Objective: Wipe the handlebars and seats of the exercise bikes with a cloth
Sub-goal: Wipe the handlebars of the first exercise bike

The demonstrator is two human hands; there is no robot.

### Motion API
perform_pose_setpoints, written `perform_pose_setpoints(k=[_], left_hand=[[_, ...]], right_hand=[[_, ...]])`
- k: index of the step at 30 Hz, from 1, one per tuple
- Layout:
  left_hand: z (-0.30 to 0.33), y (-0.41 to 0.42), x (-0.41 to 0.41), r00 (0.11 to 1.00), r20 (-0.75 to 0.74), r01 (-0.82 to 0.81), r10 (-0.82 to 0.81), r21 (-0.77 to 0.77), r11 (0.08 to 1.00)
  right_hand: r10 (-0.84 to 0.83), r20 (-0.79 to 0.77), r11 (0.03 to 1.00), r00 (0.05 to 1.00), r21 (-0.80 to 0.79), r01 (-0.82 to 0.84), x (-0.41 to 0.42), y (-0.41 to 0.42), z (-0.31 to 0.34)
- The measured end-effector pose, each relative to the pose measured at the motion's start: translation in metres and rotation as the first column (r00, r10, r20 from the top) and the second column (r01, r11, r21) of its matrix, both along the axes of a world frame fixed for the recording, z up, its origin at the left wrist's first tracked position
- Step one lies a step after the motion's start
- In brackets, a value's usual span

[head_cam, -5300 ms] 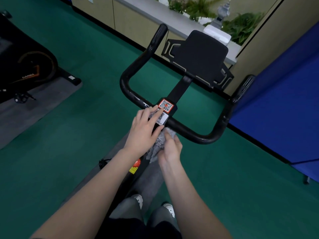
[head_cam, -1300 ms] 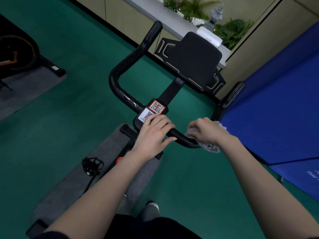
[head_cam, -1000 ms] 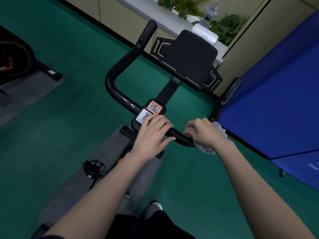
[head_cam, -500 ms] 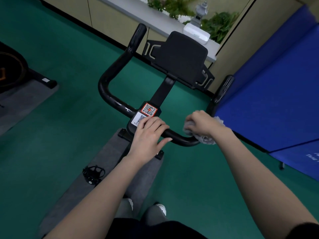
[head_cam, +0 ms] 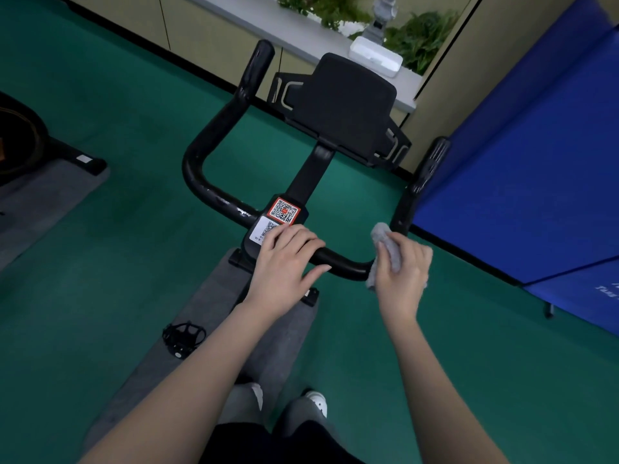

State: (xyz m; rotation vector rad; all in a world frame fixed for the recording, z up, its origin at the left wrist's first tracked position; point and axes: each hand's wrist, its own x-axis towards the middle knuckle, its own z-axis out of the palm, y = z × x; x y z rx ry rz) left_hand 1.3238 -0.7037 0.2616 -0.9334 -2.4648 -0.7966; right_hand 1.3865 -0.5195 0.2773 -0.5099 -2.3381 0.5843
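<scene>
— Right at the near bend: grey cloth (head_cam: 388, 249) wrapped over the black handlebars (head_cam: 214, 195), bunched under the right hand (head_cam: 400, 272). Fingers curled round it, gripping. Lower part of the cloth hidden behind the palm; how far round the bar, impossible to say.

— And across from that hand?

— Left hand (head_cam: 284, 262) laid on the bar beside the stem clamp, fingers fairly straight, thumb out toward the right hand. Resting, not clenched. Covers a corner of the white QR label (head_cam: 264, 229); orange QR label (head_cam: 284, 210) just beyond the fingertips fully in sight. Hands apart, with bare bar between.

— Counts?

— Two hands, one cloth, two labels, two bar ends: one far beyond the left hand, one beyond the right hand against the blue folded table (head_cam: 522, 162). One tablet holder (head_cam: 341, 102) on the stem. One pedal (head_cam: 183, 334) below the left forearm on a grey mat (head_cam: 160, 363). Two shoes near the bottom, partly hidden by the legs.

— Cut off?

— Second bike (head_cam: 20, 145) far out from the left hand, mostly out of frame, only a wheel housing and foot visible. Seat not in view.

— Room?

— Green floor (head_cam: 100, 262) open on the left-hand side. Tight on the right: blue table close beside the right bar end.
</scene>
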Motion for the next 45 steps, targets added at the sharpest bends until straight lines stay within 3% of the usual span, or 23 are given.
perform_pose_setpoints(k=[4,8,13,17,22,28,34,38,42,45], left_hand=[[0.000,0.000,0.000,1.000,-0.011,-0.005,0.004,-0.019,1.000],[0.000,0.000,0.000,1.000,-0.013,-0.013,0.013,-0.033,0.999],[0.000,0.000,0.001,0.999,-0.030,-0.023,0.021,-0.057,0.998],[0.000,0.000,0.002,0.999,-0.033,-0.028,0.026,-0.070,0.997],[0.001,0.001,0.002,0.999,-0.026,-0.034,0.032,-0.087,0.996],[0.003,0.003,0.003,0.999,-0.016,-0.051,0.050,-0.103,0.993],[0.004,0.004,0.005,0.998,0.016,-0.058,0.060,-0.105,0.993],[0.007,0.010,0.012,0.993,0.071,-0.083,0.089,-0.085,0.993],[0.013,0.032,0.023,0.986,0.095,-0.131,0.136,-0.052,0.990],[0.014,0.057,0.028,0.989,0.117,-0.088,0.094,-0.052,0.995]], right_hand=[[-0.201,-0.128,0.950,0.971,-0.269,0.161,-0.003,-0.009,-0.003],[-0.350,-0.159,0.867,0.923,-0.428,0.255,-0.015,-0.011,0.004],[-0.362,-0.133,0.793,0.923,-0.565,0.229,0.000,-0.039,-0.009],[-0.415,-0.096,0.661,0.905,-0.715,0.227,0.009,-0.050,-0.015],[-0.434,-0.106,0.576,0.895,-0.796,0.185,-0.001,-0.029,-0.009],[-0.339,-0.090,0.617,0.937,-0.773,0.149,-0.013,0.003,-0.006],[-0.232,-0.027,0.573,0.972,-0.812,0.114,0.023,0.005,-0.016],[-0.156,0.086,0.422,0.984,-0.895,0.145,0.018,0.024,-0.020],[-0.053,0.003,0.131,0.999,-0.991,0.010,0.008,0.026,-0.009],[-0.039,-0.042,0.016,0.998,-0.999,-0.041,0.017,0.020,-0.003]])
